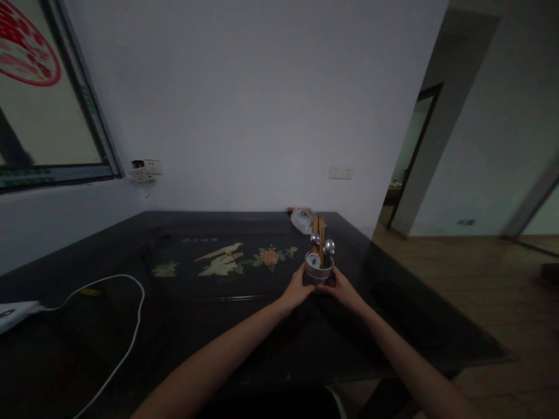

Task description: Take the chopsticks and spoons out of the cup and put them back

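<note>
Both my hands grip a small round utensil holder [319, 274] from its two sides, over the right part of the dark table [257, 337]. My left hand [299, 286] is closed around its left side, and my right hand [342, 287] around its right side. Chopsticks [322, 233] stand upright in the holder. Two shiny metal spoons [329, 247] stick out with their bowls up. At the left of the opening sits a white ceramic spoon or small dish with a blue mark [312, 260]. The holder's bottom is partly hidden by my fingers.
Behind the holder, a crumpled clear plastic bag [302, 221] lies near the wall. A white power strip [17, 314] with a looping white cable [140, 308] rests on the table's left. A bird-and-flower picture [222, 261] decorates the tabletop. The right table edge [437, 302] borders the wooden floor.
</note>
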The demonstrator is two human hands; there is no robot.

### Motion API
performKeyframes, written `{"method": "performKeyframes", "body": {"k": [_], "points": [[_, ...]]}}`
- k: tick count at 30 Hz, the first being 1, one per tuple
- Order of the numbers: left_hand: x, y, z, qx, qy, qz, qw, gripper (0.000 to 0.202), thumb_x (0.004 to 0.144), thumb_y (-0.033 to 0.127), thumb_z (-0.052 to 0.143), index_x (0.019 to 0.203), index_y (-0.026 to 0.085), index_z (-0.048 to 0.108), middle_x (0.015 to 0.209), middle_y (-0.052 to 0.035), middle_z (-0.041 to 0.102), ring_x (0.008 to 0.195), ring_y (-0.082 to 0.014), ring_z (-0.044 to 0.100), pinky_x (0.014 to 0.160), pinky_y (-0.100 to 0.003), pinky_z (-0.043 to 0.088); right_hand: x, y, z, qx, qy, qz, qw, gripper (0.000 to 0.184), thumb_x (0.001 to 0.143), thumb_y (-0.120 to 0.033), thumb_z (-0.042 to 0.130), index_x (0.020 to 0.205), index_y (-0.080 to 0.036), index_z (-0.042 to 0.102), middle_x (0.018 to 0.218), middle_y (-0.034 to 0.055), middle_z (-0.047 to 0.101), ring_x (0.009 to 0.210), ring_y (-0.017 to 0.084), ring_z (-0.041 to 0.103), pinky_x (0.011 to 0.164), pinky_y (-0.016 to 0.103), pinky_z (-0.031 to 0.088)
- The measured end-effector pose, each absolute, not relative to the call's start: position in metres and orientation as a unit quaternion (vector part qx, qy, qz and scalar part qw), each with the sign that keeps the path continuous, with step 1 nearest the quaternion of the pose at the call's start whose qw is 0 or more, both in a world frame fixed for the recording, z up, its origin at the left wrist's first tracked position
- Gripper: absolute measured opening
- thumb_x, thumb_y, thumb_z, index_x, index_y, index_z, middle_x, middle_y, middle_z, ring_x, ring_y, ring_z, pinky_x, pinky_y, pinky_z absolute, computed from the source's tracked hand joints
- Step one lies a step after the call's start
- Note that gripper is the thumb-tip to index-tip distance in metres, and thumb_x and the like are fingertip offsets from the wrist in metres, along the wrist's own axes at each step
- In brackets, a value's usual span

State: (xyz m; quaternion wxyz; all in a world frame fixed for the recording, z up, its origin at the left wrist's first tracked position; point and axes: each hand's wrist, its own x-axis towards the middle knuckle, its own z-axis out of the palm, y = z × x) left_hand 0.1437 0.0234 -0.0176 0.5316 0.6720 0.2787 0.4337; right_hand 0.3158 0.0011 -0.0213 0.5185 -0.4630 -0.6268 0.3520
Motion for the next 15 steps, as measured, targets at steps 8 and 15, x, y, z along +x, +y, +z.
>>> {"method": "performKeyframes", "body": {"k": [8,15], "points": [[0.165,0.021,-0.035,0.682,0.299,0.468,0.475,0.076,0.069,0.007,0.057,0.138,0.012,0.029,0.142,-0.0172,0.038,0.132,-0.0251,0.036,0.112,-0.041,0.026,0.329,0.001,-0.024,-0.480,-0.613,0.332,0.532,0.065,0.060,-0.032,0.077,0.117,-0.019,0.050,0.120,0.0113,0.060,0.111,0.026,0.058,0.098,0.044,0.045],[0.152,0.009,-0.032,0.763,0.297,0.439,0.371,0.070,0.070,0.010,0.055,0.137,0.014,0.036,0.139,-0.0147,0.044,0.129,-0.0260,0.039,0.112,-0.044,0.025,0.342,0.006,-0.031,-0.501,-0.602,0.319,0.534,0.065,0.060,-0.033,0.076,0.116,-0.017,0.049,0.118,0.0127,0.060,0.109,0.027,0.058,0.094,0.044,0.047]]}}
